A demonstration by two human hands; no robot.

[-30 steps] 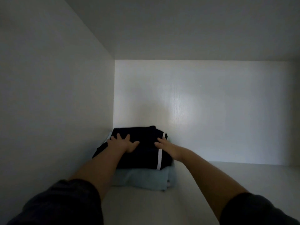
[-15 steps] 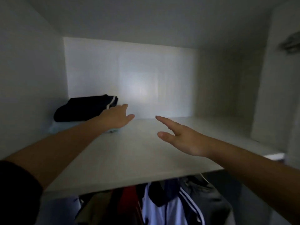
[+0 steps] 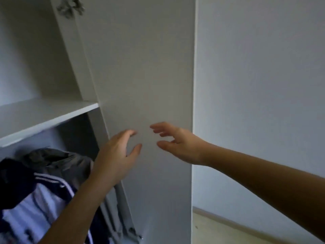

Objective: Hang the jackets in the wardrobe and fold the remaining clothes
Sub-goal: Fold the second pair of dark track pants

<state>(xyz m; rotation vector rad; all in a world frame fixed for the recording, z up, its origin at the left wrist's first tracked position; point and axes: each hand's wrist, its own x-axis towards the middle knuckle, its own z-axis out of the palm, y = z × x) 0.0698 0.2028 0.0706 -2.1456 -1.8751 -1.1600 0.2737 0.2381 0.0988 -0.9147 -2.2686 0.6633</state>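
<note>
Wardrobe door (image 3: 140, 67) ahead, jackets (image 3: 44, 191) below left hand (image 3: 117, 155)

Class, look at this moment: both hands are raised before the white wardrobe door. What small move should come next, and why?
Probably press the palms onto the door and swing it shut: the left hand and right hand are empty, fingers spread just before it, and jackets already hang under the shelf.
</note>
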